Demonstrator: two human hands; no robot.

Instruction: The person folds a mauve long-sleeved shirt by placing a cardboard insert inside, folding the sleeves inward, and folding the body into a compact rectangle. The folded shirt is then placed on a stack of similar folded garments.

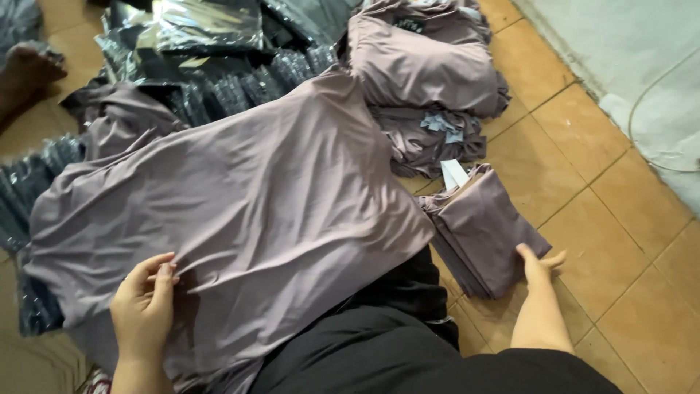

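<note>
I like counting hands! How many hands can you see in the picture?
2. The left hand rests on the spread-out mauve stretchy garment; the right hand touches the small folded mauve fabric stack on the tiled floor. Others may be out of view.

Soft even daylight, mild blur, glare on plastic bags (208, 25).
</note>
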